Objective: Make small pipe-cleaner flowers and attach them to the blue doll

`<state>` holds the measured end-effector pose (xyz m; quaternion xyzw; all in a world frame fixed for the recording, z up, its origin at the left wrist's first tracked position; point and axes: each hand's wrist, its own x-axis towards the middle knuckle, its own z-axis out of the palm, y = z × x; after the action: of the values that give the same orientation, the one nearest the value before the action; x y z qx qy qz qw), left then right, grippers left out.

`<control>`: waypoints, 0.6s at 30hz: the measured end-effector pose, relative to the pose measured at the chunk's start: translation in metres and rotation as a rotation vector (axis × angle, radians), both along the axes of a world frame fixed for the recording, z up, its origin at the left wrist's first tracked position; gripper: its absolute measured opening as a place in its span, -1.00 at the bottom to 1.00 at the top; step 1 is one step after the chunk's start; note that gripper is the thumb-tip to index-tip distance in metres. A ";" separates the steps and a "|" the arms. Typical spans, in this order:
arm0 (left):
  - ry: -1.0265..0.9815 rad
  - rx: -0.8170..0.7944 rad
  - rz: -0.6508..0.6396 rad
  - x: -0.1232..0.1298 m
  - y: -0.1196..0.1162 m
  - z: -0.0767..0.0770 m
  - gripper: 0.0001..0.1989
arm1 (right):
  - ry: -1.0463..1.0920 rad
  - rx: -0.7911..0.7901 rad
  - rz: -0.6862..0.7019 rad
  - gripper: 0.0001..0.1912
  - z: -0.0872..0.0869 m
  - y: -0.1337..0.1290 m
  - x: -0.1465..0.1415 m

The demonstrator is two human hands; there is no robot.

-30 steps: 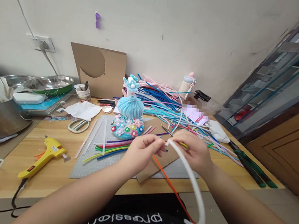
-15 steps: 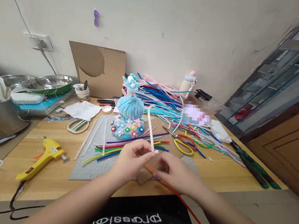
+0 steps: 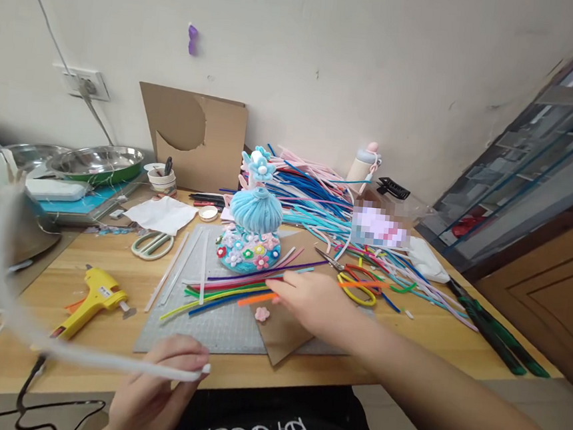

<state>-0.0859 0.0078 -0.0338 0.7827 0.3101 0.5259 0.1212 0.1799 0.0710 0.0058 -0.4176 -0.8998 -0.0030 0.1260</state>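
My left hand (image 3: 158,384) is low at the table's front edge, pinching a white pipe cleaner (image 3: 98,359) near its short bent end. The rest of the stem curves up and left, blurred. My right hand (image 3: 311,304) reaches over the mat, fingers closed on an orange pipe cleaner (image 3: 256,299), which shows on both sides of the hand. Beneath its fingertips lies a row of coloured pipe cleaners (image 3: 226,303). A small pink flower (image 3: 262,314) rests on the brown cardboard piece (image 3: 280,345). Just beyond stands a blue fuzzy figure (image 3: 256,214) with flowers around its base.
A yellow glue gun (image 3: 96,299) lies at left, near white-handled scissors (image 3: 152,246). Yellow-and-orange-handled scissors (image 3: 360,288) lie to the right, long dark-green-handled pliers (image 3: 499,334) beyond them. A heap of pipe cleaners (image 3: 309,183) and a bottle (image 3: 365,162) stand at the back.
My left hand has moved down and left with the white pipe cleaner. My right hand has gone forward over the mat, bringing the orange pipe cleaner from the front edge toward the row.
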 end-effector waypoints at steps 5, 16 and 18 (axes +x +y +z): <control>-0.014 0.015 0.185 -0.001 0.000 -0.020 -0.71 | -0.109 -0.051 0.136 -0.41 -0.024 0.046 -0.060; 0.411 0.131 -0.003 0.011 0.022 0.009 -0.75 | 0.462 -0.458 0.276 -0.68 0.006 -0.005 -0.038; 0.507 0.149 -0.052 0.023 0.028 0.014 -0.78 | 0.542 -0.484 0.286 -0.62 0.005 -0.023 -0.028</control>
<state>-0.0629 0.0354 -0.0200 0.9040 0.2708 0.3309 -0.0047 0.1516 0.0483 0.0106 -0.2911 -0.8579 0.3372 0.2561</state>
